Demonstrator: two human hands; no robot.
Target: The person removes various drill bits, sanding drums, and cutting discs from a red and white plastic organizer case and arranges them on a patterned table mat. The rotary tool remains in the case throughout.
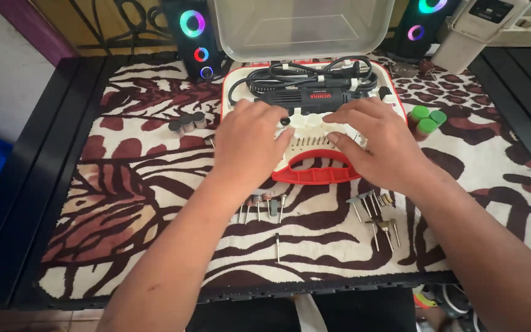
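Observation:
An open red-and-white tool case (316, 175) lies on a patterned cloth, its clear lid (302, 24) raised at the back. Inside rests a dark rotary tool (305, 97) with a coiled black cord. My left hand (248, 138) lies flat on the case's left part, fingers spread over small white holders. My right hand (379, 138) rests on the case's right part, fingertips by a row of small bits (312, 141). Neither hand grips anything that I can see.
Loose bits lie on the cloth in front of the case (262, 206) and to the right (376, 215), one alone (277, 246). Small grey drums (187, 122) sit left, green caps (428, 120) right. Lit black speakers (195, 37) (422, 21) stand behind.

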